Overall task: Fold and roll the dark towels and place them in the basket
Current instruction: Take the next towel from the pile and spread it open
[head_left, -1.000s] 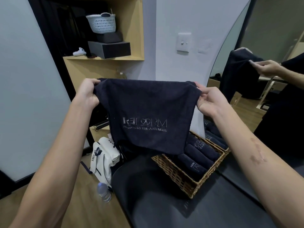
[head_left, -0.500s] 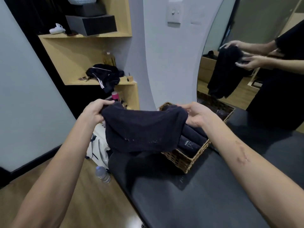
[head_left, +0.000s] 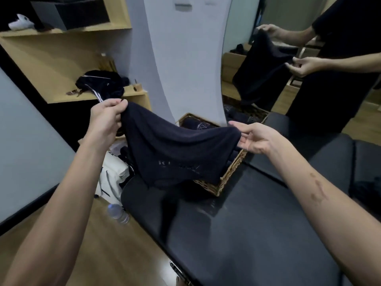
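A dark navy towel point(head_left: 175, 149) with faint lettering hangs stretched between my hands above the black padded bench point(head_left: 237, 223). My left hand point(head_left: 107, 118) pinches its upper left corner, raised higher. My right hand point(head_left: 253, 137) holds the right end, fingers mostly straight with the thumb over the cloth. Behind and under the towel stands a wicker basket point(head_left: 224, 180) holding several rolled dark towels point(head_left: 198, 125), partly hidden by the hanging towel.
A mirror point(head_left: 299, 58) at the right reflects a person's hands and the towel. Wooden shelves point(head_left: 61, 58) at the left carry dark clothes and a box. A white bag point(head_left: 111, 174) and a water bottle point(head_left: 118, 213) sit on the wooden floor beside the bench.
The towel came down from chest height to just above the bench and basket. My left hand now sits higher than my right, so the towel hangs slanted.
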